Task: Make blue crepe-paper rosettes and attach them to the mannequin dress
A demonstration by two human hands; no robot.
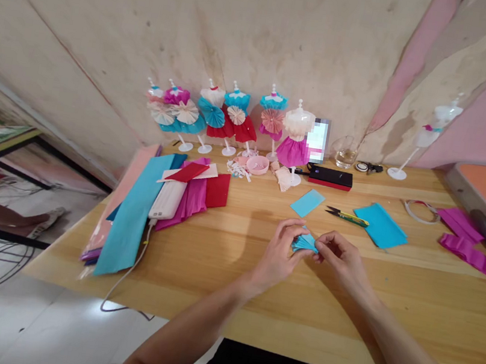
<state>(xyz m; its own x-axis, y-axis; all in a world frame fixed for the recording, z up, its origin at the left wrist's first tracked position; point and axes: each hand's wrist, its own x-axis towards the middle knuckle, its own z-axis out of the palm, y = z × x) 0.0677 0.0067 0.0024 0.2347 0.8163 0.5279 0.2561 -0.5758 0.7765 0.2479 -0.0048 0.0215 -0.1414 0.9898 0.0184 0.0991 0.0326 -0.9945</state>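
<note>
Both my hands meet over the middle of the wooden table (229,277), pinching a small pleated piece of blue crepe paper (304,243). My left hand (280,254) grips its left end with curled fingers. My right hand (339,256) pinches the right end between thumb and fingertips. A flat blue paper rectangle (308,203) lies just beyond the hands. Small scissors with yellow and green handles (347,216) rest to its right, beside a larger blue sheet (380,225).
Several mini mannequins in paper dresses (229,116) line the wall. Stacked crepe sheets (138,209) and a white power bank (168,198) lie at the left. A black box (330,177), a glass (346,153), a pink dish (257,164) and magenta strips (478,257) stand about.
</note>
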